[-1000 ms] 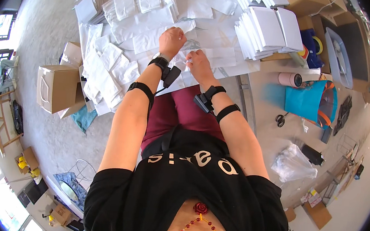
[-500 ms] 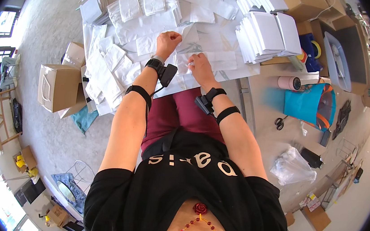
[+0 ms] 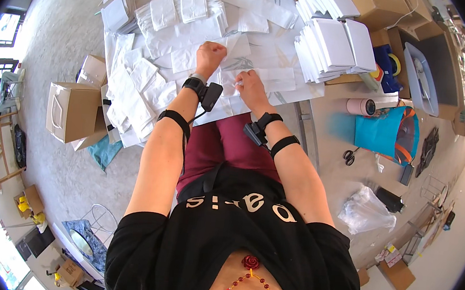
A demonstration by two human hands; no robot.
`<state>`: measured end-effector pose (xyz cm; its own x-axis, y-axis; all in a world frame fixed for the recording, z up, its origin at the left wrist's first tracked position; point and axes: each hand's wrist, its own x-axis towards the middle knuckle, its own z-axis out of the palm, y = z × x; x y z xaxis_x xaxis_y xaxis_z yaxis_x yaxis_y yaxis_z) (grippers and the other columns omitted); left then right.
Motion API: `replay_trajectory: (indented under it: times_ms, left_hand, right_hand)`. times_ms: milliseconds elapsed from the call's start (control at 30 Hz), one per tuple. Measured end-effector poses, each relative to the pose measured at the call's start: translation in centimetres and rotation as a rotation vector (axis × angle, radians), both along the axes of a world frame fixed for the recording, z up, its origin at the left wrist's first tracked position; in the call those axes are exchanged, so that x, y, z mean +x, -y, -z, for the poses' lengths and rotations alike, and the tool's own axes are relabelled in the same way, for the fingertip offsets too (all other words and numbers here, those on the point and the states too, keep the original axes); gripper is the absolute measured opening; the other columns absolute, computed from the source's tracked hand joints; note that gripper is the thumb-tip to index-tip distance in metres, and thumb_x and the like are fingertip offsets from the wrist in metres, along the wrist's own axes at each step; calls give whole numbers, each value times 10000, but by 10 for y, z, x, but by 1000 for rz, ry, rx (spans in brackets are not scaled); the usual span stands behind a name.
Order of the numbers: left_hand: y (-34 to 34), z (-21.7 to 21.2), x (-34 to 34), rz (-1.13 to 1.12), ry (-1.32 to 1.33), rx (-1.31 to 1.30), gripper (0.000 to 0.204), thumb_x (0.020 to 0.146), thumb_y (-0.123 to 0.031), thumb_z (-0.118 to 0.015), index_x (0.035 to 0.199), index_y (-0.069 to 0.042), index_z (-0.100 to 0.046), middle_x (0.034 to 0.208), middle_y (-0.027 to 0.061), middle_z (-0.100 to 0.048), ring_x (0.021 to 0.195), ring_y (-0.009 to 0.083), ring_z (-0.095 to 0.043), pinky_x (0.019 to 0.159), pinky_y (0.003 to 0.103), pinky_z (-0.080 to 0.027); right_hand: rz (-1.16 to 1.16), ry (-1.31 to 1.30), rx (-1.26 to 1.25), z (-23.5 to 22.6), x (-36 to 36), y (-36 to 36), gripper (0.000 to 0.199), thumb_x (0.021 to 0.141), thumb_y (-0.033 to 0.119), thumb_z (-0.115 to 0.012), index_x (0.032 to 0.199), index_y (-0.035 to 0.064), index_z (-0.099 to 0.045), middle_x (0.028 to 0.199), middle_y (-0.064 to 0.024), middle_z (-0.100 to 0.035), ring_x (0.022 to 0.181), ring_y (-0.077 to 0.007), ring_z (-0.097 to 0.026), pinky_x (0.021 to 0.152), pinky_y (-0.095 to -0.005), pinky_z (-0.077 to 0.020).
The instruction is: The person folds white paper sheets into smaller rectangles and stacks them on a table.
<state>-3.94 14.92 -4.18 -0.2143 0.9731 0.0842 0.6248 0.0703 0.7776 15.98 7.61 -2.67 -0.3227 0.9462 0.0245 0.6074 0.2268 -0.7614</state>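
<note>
White flat paper-like sleeves lie over the patterned white tabletop (image 3: 279, 48). My left hand (image 3: 210, 56) is closed beside one white sleeve (image 3: 237, 48); whether its fingertips hold that sleeve's edge is hidden. Lower and to the right, my right hand (image 3: 251, 86) has its fingers bent together at another long white sleeve (image 3: 276, 77), pinching near its left part. Left of my hands spreads a loose heap of sleeves (image 3: 140, 79). Beyond them sits a layered pile of the same sleeves (image 3: 186, 15).
Stacks of folded white paper (image 3: 333, 45) stand at the right of the table, beside open cardboard boxes (image 3: 445, 60). A pink cylinder (image 3: 360, 106), a turquoise bag (image 3: 381, 132) and scissors (image 3: 349, 157) are to the right. Cardboard boxes (image 3: 74, 112) stand at the left edge.
The raised white flap near my left fingers has come down and lies flatter. My left hand has shifted very slightly; my right hand stays almost in place.
</note>
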Motion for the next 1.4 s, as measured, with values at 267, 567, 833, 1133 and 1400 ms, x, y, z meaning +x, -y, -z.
replay_trajectory:
  times_ms: [267,567,833,1133,1400]
  left_hand:
    - [3,-4,9,62,-318,139,216,827,-268,-765,979,-130,-832,1024,120,-779,965,311,-727,864,394,-559]
    - [5,-13,-27,-143,630,-90,212,973,-204,-718,1070,-31,-793,969,1,-765,884,106,-682,800,275,-509]
    - [50,-94,-115,-139,1098,324,124,1005,-96,-681,1110,-48,-727,1091,63,-756,1083,183,-696,966,337,-509]
    - [117,-203,-120,-169,590,423,129,967,-37,-702,1079,19,-734,1079,58,-749,952,127,-672,859,260,-520]
    - [148,-169,-33,-41,145,380,103,883,-24,-745,984,-19,-728,1096,107,-761,911,209,-712,758,312,-550]
  right_hand:
    - [6,1,15,1,2,-1,214,815,-5,-763,1008,42,-683,1067,-182,-629,1036,-407,-631,911,-450,-531]
    - [-18,-21,1,0,2,0,169,849,18,-732,1003,40,-666,1067,-192,-627,1029,-416,-632,890,-476,-533]
    - [-32,20,-22,0,3,1,164,900,49,-693,1059,50,-657,1100,-184,-624,1054,-411,-634,908,-488,-533]
    - [-17,-218,193,-49,-21,14,179,933,22,-696,1110,32,-678,1047,-133,-661,914,-311,-663,799,-398,-544]
    - [-50,-486,134,-139,-64,28,138,945,38,-720,1080,9,-716,985,-112,-739,809,-196,-708,757,-319,-558]
